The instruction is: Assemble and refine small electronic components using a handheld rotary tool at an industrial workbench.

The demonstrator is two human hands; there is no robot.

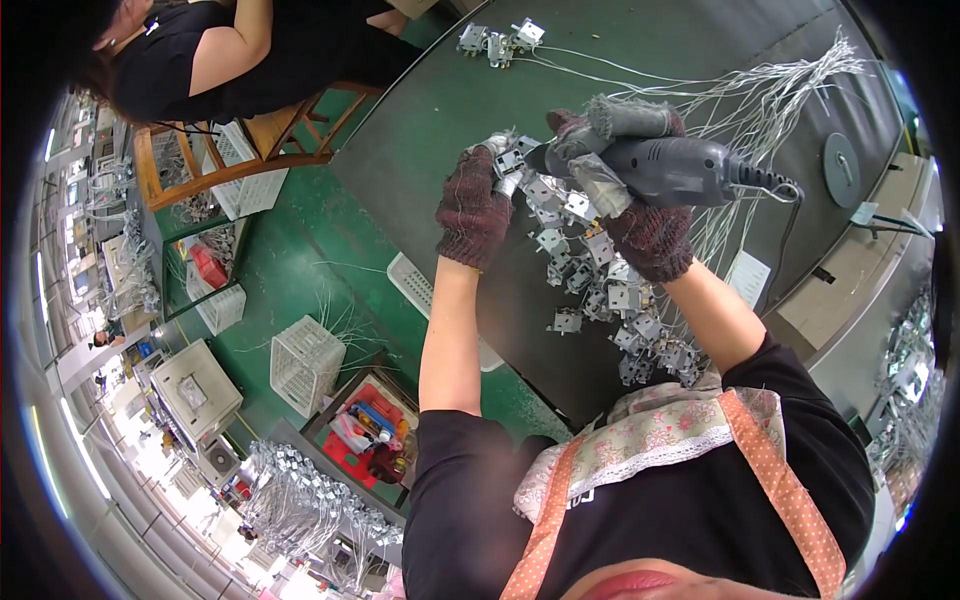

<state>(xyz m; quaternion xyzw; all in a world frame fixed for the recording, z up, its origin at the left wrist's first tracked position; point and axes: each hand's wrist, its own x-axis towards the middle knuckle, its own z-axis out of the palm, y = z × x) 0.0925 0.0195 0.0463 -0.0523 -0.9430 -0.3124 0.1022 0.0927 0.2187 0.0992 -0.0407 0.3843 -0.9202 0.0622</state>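
Head view. Two gloved hands, mine. Left hand [477, 205] pinches one metal bracket [510, 161]; right hand [650, 240] is wrapped round one grey power tool [665, 170], nose just beside that bracket. Both above the worktop [395, 165]. One bracket pile [622, 297] runs toward the near edge, pieces too overlapped to count. One bracket cluster [497, 48], three or four pieces, near the far-left edge. One round disc [842, 168] near the right edge.
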